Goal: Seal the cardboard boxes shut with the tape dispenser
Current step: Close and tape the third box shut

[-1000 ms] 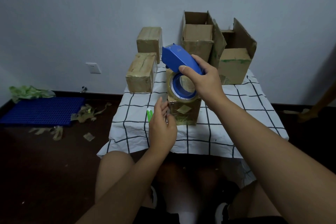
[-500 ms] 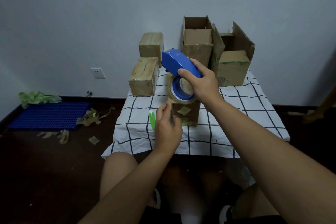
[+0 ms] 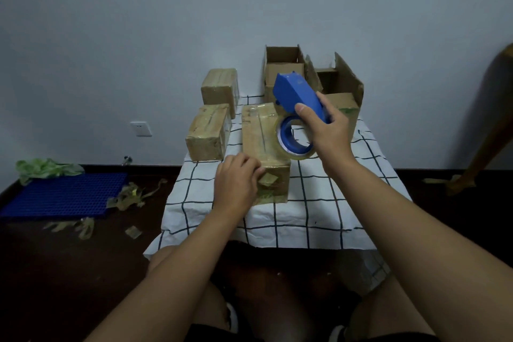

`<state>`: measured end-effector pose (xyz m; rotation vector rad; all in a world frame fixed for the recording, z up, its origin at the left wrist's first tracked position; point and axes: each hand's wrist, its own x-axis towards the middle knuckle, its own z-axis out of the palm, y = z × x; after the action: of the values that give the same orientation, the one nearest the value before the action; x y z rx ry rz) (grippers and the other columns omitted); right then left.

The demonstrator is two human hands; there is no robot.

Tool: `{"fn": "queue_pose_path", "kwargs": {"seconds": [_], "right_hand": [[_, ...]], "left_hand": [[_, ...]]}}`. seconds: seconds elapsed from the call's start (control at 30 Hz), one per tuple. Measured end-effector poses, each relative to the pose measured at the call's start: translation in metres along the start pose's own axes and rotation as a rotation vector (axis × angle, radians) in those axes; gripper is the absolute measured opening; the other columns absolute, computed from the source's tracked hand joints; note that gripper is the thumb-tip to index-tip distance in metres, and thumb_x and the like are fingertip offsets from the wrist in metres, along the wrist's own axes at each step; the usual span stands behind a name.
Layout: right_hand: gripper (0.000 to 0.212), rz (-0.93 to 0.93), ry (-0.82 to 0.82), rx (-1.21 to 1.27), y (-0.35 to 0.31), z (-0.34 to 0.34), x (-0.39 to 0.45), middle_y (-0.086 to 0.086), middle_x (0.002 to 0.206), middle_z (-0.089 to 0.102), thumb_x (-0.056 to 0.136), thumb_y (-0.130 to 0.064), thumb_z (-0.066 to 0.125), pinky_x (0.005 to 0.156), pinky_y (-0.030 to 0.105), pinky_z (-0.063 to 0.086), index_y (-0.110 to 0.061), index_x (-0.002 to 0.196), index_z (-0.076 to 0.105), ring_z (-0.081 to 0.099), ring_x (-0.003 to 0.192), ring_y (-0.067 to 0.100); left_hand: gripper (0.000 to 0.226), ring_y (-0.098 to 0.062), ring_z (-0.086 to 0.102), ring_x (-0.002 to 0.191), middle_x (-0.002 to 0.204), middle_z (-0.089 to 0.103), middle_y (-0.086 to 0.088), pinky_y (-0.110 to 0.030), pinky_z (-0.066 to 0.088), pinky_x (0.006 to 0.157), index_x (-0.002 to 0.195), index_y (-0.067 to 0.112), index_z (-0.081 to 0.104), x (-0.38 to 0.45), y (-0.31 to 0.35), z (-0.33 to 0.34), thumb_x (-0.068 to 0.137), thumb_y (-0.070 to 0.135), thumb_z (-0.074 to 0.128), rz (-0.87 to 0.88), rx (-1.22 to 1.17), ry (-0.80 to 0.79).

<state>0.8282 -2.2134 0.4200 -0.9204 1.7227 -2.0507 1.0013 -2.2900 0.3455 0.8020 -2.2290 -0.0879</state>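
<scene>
The right hand (image 3: 326,130), fingers wrapped round the blue tape dispenser (image 3: 298,97), has swung it off to the right of the middle box (image 3: 262,144) on the counter (image 3: 333,211), while the left hand (image 3: 236,180), fingers curled, presses tape onto the box's near corner, so this seam looks nearly sealed.

The left hand (image 3: 236,184) covers the near left corner of the closed box (image 3: 262,144), and its fingertips are out of sight against the cardboard. The tape roll (image 3: 294,139) hides the box's right top edge. The right hand (image 3: 324,125) wraps the rear of the blue dispenser (image 3: 298,94), so its handle cannot be seen. The dispenser blocks part of the open box (image 3: 283,64) behind. A brown object (image 3: 483,130) at the right is cut off by the frame edge; what it is cannot be told
</scene>
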Motion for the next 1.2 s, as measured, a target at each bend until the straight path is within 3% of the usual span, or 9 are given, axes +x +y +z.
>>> {"fn": "queue_pose_path", "kwargs": {"seconds": [0.1,0.23,0.4,0.57,0.67,0.73,0.83,0.9,1.2], "right_hand": [[0.059,0.009,0.006,-0.006,0.007,-0.008,-0.001,-0.019,0.11,0.065,0.079,-0.046,0.079,0.077,0.016,0.049,-0.027,0.132,0.063,0.064,0.095,-0.002],[0.063,0.013,0.018,-0.011,0.011,-0.009,-0.003,-0.023,0.111,0.062,0.079,-0.046,0.079,0.079,0.016,0.049,-0.029,0.136,0.059,0.063,0.098,-0.003],[0.075,0.011,0.016,-0.001,0.013,-0.016,-0.004,-0.019,0.118,0.062,0.075,-0.051,0.079,0.084,0.019,0.051,-0.026,0.142,0.056,0.063,0.106,0.004],[0.066,0.009,0.031,-0.004,0.018,-0.025,-0.006,-0.021,0.114,0.062,0.078,-0.047,0.079,0.087,0.024,0.055,-0.029,0.138,0.058,0.064,0.104,0.004],[0.067,0.01,0.033,-0.011,0.02,-0.03,-0.004,-0.013,0.121,0.063,0.079,-0.046,0.079,0.093,0.03,0.056,-0.026,0.14,0.057,0.064,0.108,0.008],[0.069,0.005,0.033,-0.018,0.02,-0.033,-0.002,-0.009,0.125,0.064,0.079,-0.047,0.078,0.093,0.03,0.055,-0.026,0.141,0.056,0.063,0.11,0.008],[0.069,-0.005,0.035,-0.018,0.018,-0.034,0.0,-0.01,0.125,0.064,0.079,-0.048,0.078,0.088,0.023,0.053,-0.027,0.141,0.056,0.063,0.109,0.006],[0.069,-0.01,0.028,-0.021,0.017,-0.035,0.001,-0.01,0.125,0.063,0.079,-0.049,0.077,0.085,0.02,0.052,-0.027,0.141,0.056,0.062,0.109,0.006],[0.059,-0.038,0.036,-0.022,0.004,-0.038,0.012,-0.013,0.118,0.064,0.079,-0.048,0.077,0.085,0.022,0.053,-0.031,0.133,0.061,0.064,0.107,0.008]], "left_hand": [[0.016,-0.028,0.052,0.075,0.078,0.058,-0.002,-0.038,0.039,0.067,0.077,0.012,0.062,0.006,-0.004,-0.004,0.089,0.021,0.069,0.109,0.078,-0.026],[0.015,-0.026,0.051,0.077,0.082,0.056,-0.003,-0.036,0.037,0.067,0.082,0.012,0.061,0.01,-0.004,-0.006,0.092,0.022,0.065,0.192,0.11,-0.066],[0.024,-0.022,0.053,0.097,0.106,0.061,-0.003,-0.036,0.041,0.081,0.109,0.015,0.065,0.013,-0.003,-0.005,0.091,0.031,0.065,0.253,0.082,-0.129],[0.009,-0.032,0.057,0.08,0.083,0.062,-0.008,-0.04,0.044,0.067,0.085,0.006,0.067,0.022,0.006,0.001,0.088,0.014,0.069,0.319,0.043,-0.155],[0.008,-0.03,0.056,0.079,0.082,0.061,-0.007,-0.038,0.043,0.065,0.086,0.006,0.067,0.023,0.007,0.002,0.088,0.014,0.07,0.329,0.046,-0.142],[0.015,-0.027,0.057,0.083,0.09,0.061,-0.005,-0.037,0.043,0.069,0.096,0.01,0.067,0.022,0.007,0.002,0.088,0.022,0.069,0.324,0.06,-0.161],[0.047,-0.026,0.054,0.103,0.115,0.059,-0.007,-0.039,0.044,0.085,0.122,0.017,0.059,0.022,0.009,0.004,0.083,0.041,0.072,0.285,0.136,-0.262],[0.051,-0.029,0.054,0.112,0.126,0.058,-0.01,-0.042,0.043,0.092,0.127,0.017,0.059,0.023,0.012,0.005,0.084,0.04,0.072,0.238,0.144,-0.296],[0.039,-0.034,0.066,0.093,0.107,0.07,-0.014,-0.041,0.053,0.078,0.112,0.003,0.07,0.027,0.012,0.0,0.079,0.022,0.08,0.25,0.156,-0.124]]}}
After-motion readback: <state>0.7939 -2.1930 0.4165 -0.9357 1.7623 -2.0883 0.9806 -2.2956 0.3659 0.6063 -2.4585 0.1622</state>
